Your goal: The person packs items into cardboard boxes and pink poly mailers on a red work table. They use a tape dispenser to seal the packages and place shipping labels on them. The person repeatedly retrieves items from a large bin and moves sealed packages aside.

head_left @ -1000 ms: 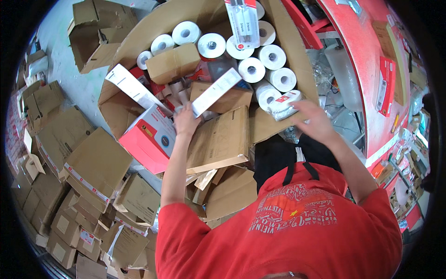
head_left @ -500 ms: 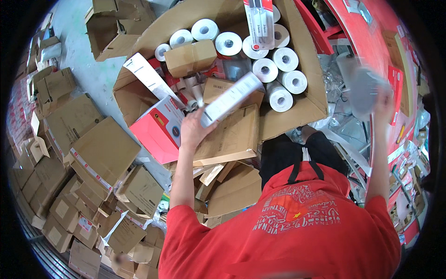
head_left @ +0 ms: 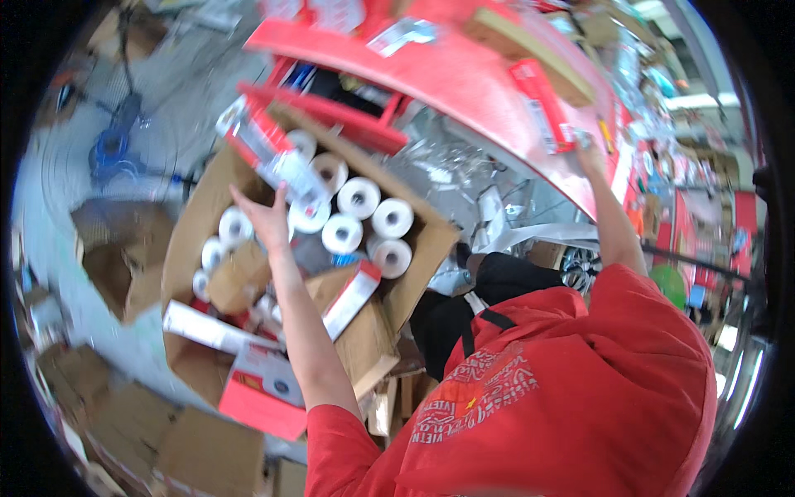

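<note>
Left hand (head_left: pixel 269 222) off white box (head_left: pixel 351 301), beside blurred blister pack (head_left: pixel 262 147)

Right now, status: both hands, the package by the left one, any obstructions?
Left hand open beside red-and-clear package, contact unclear. Right hand over red table, grip unclear. White rolls crowd beside the package.

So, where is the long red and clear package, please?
The package is left of centre in the head view, over white rolls, beside the left hand.
</note>
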Available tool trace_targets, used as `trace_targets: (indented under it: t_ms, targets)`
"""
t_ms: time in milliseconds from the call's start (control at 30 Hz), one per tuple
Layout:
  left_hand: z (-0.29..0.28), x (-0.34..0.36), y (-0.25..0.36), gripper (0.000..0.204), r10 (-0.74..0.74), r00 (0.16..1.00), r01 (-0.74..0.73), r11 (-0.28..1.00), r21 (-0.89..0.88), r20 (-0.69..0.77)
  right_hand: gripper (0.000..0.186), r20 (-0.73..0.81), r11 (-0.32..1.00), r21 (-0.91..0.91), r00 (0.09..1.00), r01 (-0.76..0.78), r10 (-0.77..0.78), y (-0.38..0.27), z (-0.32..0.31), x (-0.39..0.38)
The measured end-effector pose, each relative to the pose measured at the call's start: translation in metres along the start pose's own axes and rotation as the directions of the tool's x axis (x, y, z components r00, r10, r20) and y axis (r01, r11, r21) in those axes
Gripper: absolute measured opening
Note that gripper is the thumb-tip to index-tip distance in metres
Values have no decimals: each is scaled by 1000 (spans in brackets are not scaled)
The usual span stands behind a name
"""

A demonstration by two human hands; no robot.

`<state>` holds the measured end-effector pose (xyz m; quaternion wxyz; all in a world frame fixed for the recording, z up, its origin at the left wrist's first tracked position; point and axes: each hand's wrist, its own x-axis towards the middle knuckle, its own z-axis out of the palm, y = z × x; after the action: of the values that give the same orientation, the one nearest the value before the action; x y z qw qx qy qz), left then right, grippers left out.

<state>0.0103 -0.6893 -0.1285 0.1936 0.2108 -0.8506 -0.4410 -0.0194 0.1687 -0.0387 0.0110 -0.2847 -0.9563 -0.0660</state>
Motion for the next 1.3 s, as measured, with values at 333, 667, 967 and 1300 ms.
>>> trace_targets:
  t_ms: [333, 667, 967, 1300]
  targets:
    - [29, -37, 165, 45, -104, 994, 79, 899, -430, -36, 73, -107, 802, 575, 956, -165, 274, -33, -81, -64]
    - [275, -276, 507, 21, 278, 518, 261, 849, -459, 809, 112, 35, 58, 998, 982, -25, -184, 0, -156, -122]
    - [404, -253, 537, 97, 72, 853, -339, 831, 442, 517, 100, 255, 364, 892, 963, -269, 85, 129, -27, -14]
    - [454, -314, 477, 85, 404, 333, -250, 909, -334, 852, 74, -21, 693, 721, 1000, 19, -5, 225, -117, 79]
